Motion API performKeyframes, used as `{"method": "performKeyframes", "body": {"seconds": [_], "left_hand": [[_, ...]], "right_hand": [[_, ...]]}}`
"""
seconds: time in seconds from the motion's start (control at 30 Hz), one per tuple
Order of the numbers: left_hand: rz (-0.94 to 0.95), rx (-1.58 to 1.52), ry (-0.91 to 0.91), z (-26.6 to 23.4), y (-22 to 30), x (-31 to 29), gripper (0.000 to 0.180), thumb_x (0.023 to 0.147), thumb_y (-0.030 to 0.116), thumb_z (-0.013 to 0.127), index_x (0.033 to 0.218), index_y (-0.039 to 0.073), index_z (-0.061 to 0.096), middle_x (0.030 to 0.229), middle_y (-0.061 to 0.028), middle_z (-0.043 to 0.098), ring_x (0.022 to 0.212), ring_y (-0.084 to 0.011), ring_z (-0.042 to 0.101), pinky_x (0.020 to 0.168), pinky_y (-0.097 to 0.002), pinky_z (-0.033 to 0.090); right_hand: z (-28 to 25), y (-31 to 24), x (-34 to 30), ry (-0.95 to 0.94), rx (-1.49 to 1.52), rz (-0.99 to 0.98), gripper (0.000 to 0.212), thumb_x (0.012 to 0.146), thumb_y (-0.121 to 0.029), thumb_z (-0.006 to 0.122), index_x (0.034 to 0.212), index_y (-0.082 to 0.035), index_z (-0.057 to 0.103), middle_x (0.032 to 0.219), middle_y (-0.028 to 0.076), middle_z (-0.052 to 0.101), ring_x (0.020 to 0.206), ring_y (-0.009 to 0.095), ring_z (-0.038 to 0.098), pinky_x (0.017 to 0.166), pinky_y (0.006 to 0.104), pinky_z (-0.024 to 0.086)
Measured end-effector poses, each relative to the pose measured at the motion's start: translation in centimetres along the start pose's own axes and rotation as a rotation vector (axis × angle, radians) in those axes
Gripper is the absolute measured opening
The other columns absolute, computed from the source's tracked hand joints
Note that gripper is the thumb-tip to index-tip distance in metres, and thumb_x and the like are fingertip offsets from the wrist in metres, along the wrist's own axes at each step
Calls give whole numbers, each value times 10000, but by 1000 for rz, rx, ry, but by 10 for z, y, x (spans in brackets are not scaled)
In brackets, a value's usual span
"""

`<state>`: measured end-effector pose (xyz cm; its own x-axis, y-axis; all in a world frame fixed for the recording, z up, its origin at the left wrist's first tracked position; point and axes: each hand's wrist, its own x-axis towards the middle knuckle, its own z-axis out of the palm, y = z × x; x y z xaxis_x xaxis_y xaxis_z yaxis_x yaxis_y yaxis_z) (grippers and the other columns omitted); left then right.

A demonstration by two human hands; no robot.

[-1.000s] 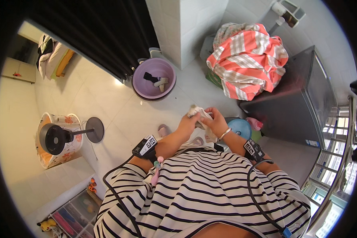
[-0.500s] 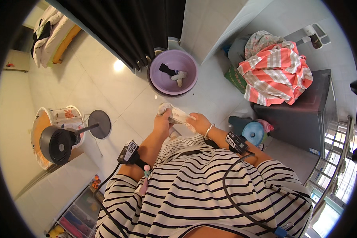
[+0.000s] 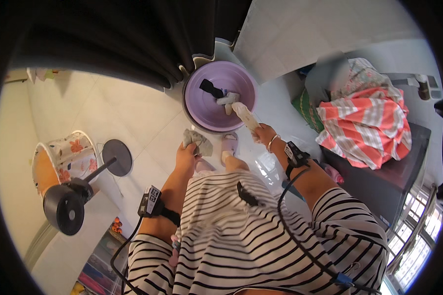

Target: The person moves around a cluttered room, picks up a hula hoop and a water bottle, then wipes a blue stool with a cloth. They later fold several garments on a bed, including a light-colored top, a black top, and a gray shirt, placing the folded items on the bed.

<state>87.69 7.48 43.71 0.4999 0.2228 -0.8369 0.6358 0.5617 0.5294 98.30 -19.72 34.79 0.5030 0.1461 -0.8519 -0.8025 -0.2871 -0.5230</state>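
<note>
My left hand (image 3: pixel 186 158) is closed on a crumpled grey-green sock (image 3: pixel 200 144), held over the floor near my feet. My right hand (image 3: pixel 265 133) grips one end of a pale, cream-white sock (image 3: pixel 246 116). That sock stretches out toward the near right rim of a purple basin (image 3: pixel 197 116), its far tip overlapping the basin in this view. Inside the basin lie a black sock (image 3: pixel 211 88) and some light grey and white socks (image 3: pixel 228 100), bunched together. A silver bangle circles my right wrist.
A pale slipper (image 3: pixel 229 143) is on my foot close to the basin. Dark curtains (image 3: pixel 133 44) hang behind it at left. A black fan (image 3: pixel 66 209) stands by a flowered fabric basket (image 3: pixel 79 147). Red-striped cloth (image 3: pixel 366 125) covers a dark cabinet (image 3: pixel 403 182) at right.
My hands, together on pale cloth before, have come apart, each now with its own sock. My right hand has reached toward the basin, which appears nearer.
</note>
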Motion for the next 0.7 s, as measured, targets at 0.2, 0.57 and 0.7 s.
{"method": "performKeyframes", "body": {"seconds": [0.2,0.57,0.7], "left_hand": [[-8,56,3,-10,-32,129,255,840,107,458,1073,12,499,930,-75,575,787,-156,569,653,-279,466],[2,140,80,-98,-103,265,269,857,111,475,1114,36,496,1025,-71,573,934,-191,564,798,-337,464],[-1,139,141,-108,-105,277,280,857,122,478,1124,36,485,1022,-79,573,948,-203,564,817,-349,461]], "right_hand": [[6,13,179,-108,154,-12,428,867,-318,490,1145,7,505,1083,168,554,980,274,558,809,366,450],[48,78,403,-91,-1596,-96,461,816,-335,518,1245,-169,486,1446,101,178,1293,314,256,1043,459,238],[51,83,409,58,-1445,-245,332,801,-299,551,1071,-111,596,1352,112,358,1205,285,392,956,460,344]]}}
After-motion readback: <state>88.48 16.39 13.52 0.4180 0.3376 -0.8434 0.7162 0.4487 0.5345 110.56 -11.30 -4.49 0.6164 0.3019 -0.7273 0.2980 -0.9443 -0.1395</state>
